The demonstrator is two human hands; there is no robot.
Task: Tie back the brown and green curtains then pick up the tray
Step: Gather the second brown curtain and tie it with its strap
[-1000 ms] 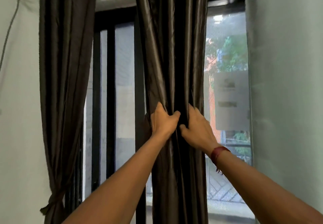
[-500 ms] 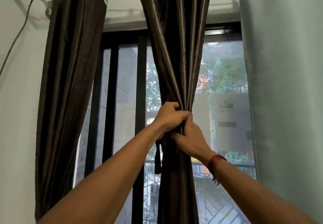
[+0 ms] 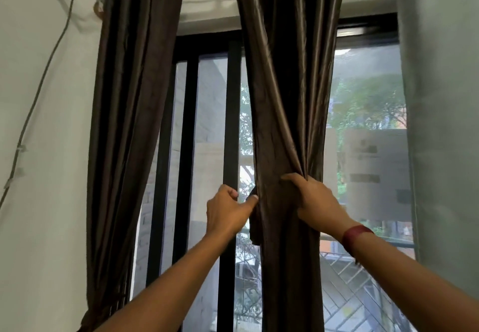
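The middle brown curtain (image 3: 287,113) hangs at frame centre, bunched at mid-height. The right hand (image 3: 315,199) is clenched around the gathered folds; the left hand (image 3: 228,212) pinches a dark tie strip (image 3: 255,225) at the curtain's left edge. Recommended: hold the bunch firmly and wrap the strip snugly. No tray in view.
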